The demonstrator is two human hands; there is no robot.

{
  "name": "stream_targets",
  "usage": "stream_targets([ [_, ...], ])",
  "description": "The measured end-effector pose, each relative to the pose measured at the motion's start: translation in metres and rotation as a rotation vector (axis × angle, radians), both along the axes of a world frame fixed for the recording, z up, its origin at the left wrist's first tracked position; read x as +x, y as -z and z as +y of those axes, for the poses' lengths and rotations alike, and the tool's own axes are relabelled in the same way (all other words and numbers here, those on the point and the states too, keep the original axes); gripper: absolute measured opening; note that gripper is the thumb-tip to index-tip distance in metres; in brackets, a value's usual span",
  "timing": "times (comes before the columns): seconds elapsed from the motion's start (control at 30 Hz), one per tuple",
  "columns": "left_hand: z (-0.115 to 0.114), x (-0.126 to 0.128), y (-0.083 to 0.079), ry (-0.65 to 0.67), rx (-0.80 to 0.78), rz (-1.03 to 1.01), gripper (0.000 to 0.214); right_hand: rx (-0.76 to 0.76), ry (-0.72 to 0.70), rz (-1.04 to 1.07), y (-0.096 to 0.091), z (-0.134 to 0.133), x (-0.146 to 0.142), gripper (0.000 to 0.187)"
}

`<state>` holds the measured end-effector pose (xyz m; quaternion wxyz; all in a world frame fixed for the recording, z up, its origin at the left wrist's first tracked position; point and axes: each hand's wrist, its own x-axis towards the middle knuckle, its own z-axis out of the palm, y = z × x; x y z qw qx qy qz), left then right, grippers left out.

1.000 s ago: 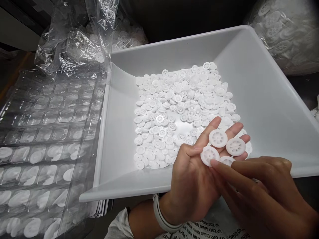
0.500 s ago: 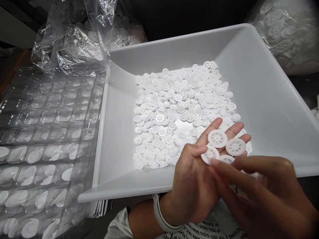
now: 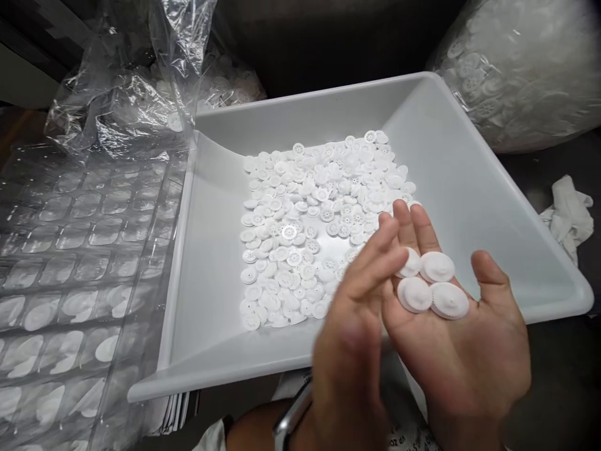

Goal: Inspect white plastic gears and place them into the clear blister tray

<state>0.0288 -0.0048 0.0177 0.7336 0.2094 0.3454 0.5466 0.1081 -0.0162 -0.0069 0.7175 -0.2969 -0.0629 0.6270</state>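
My right hand (image 3: 464, 357) lies palm up over the near right part of a white plastic tray (image 3: 474, 188). Several white toothed discs (image 3: 429, 285) rest on its palm and fingers, smooth faces up. My left hand (image 3: 352, 332), blurred and with its back toward me, stands on edge beside the right palm. Its fingers are stretched out and its fingertips touch the discs. A loose pile of the same small white discs (image 3: 310, 219) covers the tray floor.
A clear blister sheet (image 3: 84, 250) with rows of pockets, some holding discs, lies left of the tray. A crumpled clear bag (image 3: 131, 81) sits at the back left. A full bag of discs (image 3: 521, 69) sits at the back right, and a white cloth (image 3: 568, 216) lies at the right.
The discs lay spoke side up on my left palm with right fingers touching them. They now lie smooth side up on my right palm, and the left hand has turned over.
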Motion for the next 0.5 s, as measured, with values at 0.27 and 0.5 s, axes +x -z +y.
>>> stream_targets([
  [0.27,0.010,-0.023,0.009,0.043,-0.476,-0.238,0.020,0.106,-0.010,0.033,-0.005,-0.005,-0.005,0.060],
  [0.5,0.007,-0.008,0.008,-0.064,-0.528,-0.217,0.028,0.096,0.027,-0.759,0.005,-0.008,-0.007,0.057],
])
